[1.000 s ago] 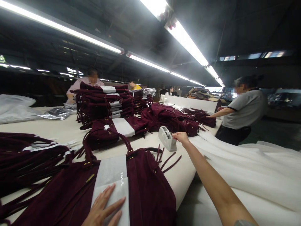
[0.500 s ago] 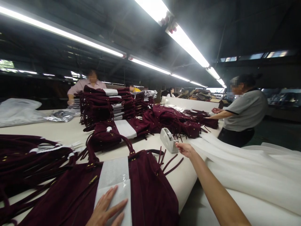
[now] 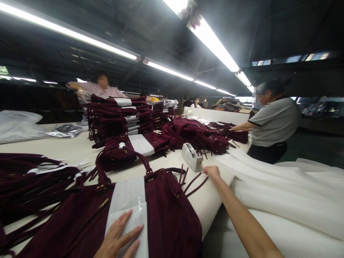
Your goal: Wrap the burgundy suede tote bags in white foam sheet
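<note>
A large maroon tote bag [image 3: 172,211] lies flat in front of me, with a white paper band [image 3: 126,193] wrapped across its middle. A shiny piece of clear tape shows on the band. My left hand [image 3: 120,236] rests on that band with its fingers spread. Just off the front of a grey tape dispenser [image 3: 191,157], my right hand [image 3: 212,172] is pinched closed on what looks like a short strip of clear tape, hardly visible at the fingertips. Thin maroon tassel cords [image 3: 197,186] from the bag lie close below that hand.
Behind the bag lies another banded maroon bag [image 3: 113,154], with a tall bag stack [image 3: 118,118] beyond. More bags [image 3: 34,179] lie at left. White foam sheeting [image 3: 279,193] covers the right side. One co-worker [image 3: 276,122] stands at right, another [image 3: 102,87] behind the stack.
My right hand has drawn slightly back and down from the dispenser, still pinched. My left hand stays on the band. The co-worker behind the stack has raised an arm.
</note>
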The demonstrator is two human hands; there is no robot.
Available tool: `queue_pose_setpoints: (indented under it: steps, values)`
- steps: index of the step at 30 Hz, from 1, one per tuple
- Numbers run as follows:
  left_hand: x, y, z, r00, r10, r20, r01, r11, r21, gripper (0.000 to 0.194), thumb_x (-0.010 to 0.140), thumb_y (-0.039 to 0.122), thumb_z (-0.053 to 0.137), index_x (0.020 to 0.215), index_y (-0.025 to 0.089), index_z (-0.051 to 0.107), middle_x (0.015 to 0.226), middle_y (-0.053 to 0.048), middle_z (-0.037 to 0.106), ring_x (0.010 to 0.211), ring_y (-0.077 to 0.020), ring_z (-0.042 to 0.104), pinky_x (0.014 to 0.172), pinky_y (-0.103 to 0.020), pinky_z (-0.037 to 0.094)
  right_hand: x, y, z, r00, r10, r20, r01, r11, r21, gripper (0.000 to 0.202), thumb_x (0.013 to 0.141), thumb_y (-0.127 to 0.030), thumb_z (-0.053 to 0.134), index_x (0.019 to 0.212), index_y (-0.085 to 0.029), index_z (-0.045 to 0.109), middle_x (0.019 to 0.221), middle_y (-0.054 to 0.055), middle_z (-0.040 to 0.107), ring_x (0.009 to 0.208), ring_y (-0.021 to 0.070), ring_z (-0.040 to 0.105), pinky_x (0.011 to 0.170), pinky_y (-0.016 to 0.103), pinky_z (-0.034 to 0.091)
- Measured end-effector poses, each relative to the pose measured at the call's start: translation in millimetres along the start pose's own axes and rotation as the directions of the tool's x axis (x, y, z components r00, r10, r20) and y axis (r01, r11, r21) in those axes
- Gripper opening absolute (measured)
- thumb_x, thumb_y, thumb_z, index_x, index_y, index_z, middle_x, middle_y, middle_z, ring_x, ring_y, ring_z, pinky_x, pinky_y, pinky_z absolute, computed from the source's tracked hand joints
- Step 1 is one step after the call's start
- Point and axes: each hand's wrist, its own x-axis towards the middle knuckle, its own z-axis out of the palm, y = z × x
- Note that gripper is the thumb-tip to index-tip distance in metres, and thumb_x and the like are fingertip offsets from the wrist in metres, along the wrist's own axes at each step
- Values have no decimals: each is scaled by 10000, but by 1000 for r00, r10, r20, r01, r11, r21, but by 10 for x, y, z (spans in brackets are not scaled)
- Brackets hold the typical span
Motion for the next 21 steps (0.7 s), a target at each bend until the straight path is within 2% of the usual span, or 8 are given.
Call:
queue_pose_setpoints:
  steps: [4,6,8,10,12,15,18,21]
  values:
    - [24,125,-64,979,-163,121,174,981,-87,321,876,350,551,1162,426,675,1438,-59,502,1277,-352,500,986,-532,483,-248,-64,-66,990,-111,-81,103,989,-102,183,728,-164,667,545,-170,660,561,63,675,695,208,680,567,229,481]
    - [57,247,-164,941,-265,212,297,945,-139,301,881,352,557,1146,405,690,1462,-72,474,1328,-353,449,1041,-566,426,-488,-216,-2,982,-190,-10,189,979,-83,147,783,-281,659,733,-161,727,705,61,732,724,185,685,617,227,511]
    - [105,357,-272,902,-337,271,395,896,-202,294,877,314,579,1135,383,700,1488,-80,435,1370,-329,404,1099,-555,375,-823,-410,145,951,-265,158,263,964,30,262,784,-375,685,888,-142,740,805,68,751,695,150,678,627,215,530]
    - [153,422,-348,882,-375,285,450,850,-274,290,861,276,613,1117,371,711,1488,-82,409,1373,-302,399,1131,-518,353,-1237,-590,349,874,-303,380,247,951,188,348,726,-410,756,902,-111,740,795,87,747,626,125,659,580,199,533]
    - [178,445,-385,870,-418,262,488,809,-328,270,835,257,657,1073,360,732,1445,-86,420,1346,-293,415,1134,-493,358,-1684,-702,584,765,-295,572,164,949,270,375,669,-408,813,860,-93,740,744,96,736,570,113,643,524,184,525]
    - [174,446,-399,862,-462,209,507,778,-371,237,777,259,729,1001,331,755,1315,-92,474,1265,-295,451,1100,-476,383,-2262,-711,981,659,-238,713,66,963,260,329,656,-366,834,802,-89,733,681,92,722,538,117,641,482,179,525]
    - [158,435,-402,871,-458,175,488,772,-407,272,757,203,731,1022,265,720,1200,-89,512,1175,-267,478,1057,-444,405,-2584,-616,1380,665,-140,733,-22,978,207,231,677,-280,822,733,-89,707,631,84,707,510,115,636,468,174,531]
    - [146,404,-401,870,-471,149,484,754,-444,278,763,75,630,1014,194,613,1070,-73,544,1053,-227,506,985,-413,433,-2704,-535,1677,693,-78,716,-55,986,160,172,700,-215,797,684,-97,672,586,71,685,484,110,628,456,161,529]
